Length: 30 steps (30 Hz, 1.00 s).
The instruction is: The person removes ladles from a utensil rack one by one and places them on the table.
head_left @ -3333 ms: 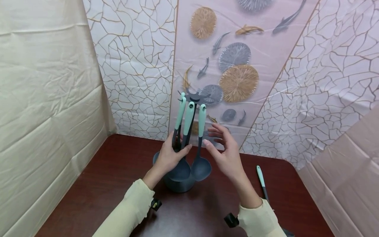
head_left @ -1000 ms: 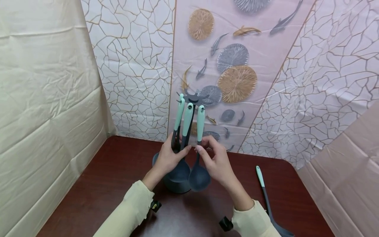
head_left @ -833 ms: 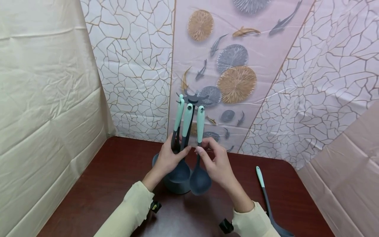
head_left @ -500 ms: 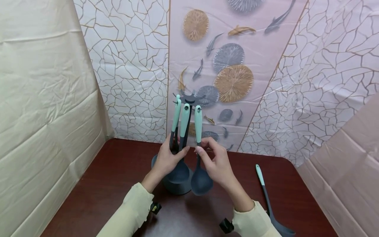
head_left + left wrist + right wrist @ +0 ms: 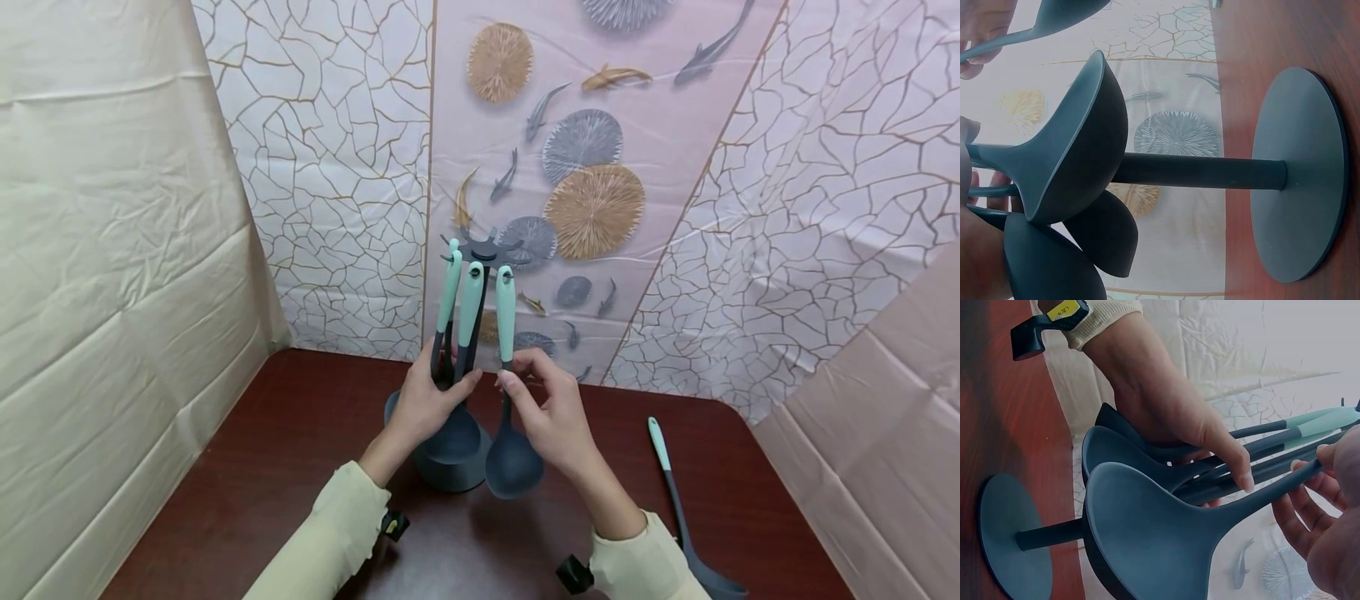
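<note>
A dark utensil stand (image 5: 1300,175) with a round base and a post stands upright on the table. Several mint-handled utensils hang from its hooked top (image 5: 483,250). My left hand (image 5: 423,402) grips the bundle of necks around the post, fingers partly hidden behind it. In front of that hand hangs one ladle (image 5: 453,437). My right hand (image 5: 551,408) pinches the neck of another ladle (image 5: 513,467) between thumb and fingers, just below its mint handle. This ladle's handle top is at a hook, and its bowl (image 5: 1154,531) stands out from the others.
Another mint-handled utensil (image 5: 675,500) lies on the dark red table (image 5: 300,467) at the right, its dark head near the bottom edge of the head view. Patterned cloth (image 5: 337,167) hangs behind the table, with plain cloth at both sides.
My right hand has come in from the right and taken the ladle's neck. The ladle's bowl has swung outward, lower and slightly right. My left hand keeps its hold on the bundle.
</note>
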### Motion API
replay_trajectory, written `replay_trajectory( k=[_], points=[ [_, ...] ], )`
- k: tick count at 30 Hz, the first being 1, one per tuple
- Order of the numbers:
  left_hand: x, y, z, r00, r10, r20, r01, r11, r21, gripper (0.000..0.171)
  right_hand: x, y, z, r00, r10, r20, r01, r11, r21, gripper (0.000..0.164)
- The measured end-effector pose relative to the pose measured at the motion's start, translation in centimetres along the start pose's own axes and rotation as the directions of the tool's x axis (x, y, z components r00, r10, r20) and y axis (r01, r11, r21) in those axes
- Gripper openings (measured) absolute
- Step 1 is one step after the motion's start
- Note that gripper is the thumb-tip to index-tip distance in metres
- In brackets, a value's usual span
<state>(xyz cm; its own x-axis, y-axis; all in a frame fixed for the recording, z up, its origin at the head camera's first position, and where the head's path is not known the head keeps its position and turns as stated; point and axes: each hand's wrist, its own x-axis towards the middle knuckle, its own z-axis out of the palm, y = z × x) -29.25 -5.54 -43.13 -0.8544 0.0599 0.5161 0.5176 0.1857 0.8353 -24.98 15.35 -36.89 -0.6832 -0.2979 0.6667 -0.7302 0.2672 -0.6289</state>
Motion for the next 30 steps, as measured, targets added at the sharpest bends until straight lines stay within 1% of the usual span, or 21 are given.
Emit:
replay_trajectory(
  k=[7,11,19,30],
  points=[
    [0.06,0.11,0.09,1.000,0.021,0.001,-0.021,1.000,0.002,0.036,0.02,-0.09,-0.15,1.000,0.001,-0.010,-0.001,1.000,0.015,0.009],
    [0.04,0.16,0.08,1.000,0.019,0.001,-0.019,1.000,-0.002,0.036,-0.02,-0.18,-0.23,1.000,0.007,-0.010,-0.007,1.000,0.017,0.009],
    [0.01,0.11,0.05,1.000,-0.007,-0.008,0.006,1.000,-0.017,0.037,-0.04,-0.41,-0.29,1.000,0.009,-0.006,-0.009,1.000,0.030,0.009],
    [-0.08,0.19,-0.01,1.000,0.013,-0.001,-0.013,1.000,-0.006,0.037,-0.28,-0.45,-0.45,1.000,0.009,-0.001,-0.009,0.998,0.055,0.011]
  ],
)
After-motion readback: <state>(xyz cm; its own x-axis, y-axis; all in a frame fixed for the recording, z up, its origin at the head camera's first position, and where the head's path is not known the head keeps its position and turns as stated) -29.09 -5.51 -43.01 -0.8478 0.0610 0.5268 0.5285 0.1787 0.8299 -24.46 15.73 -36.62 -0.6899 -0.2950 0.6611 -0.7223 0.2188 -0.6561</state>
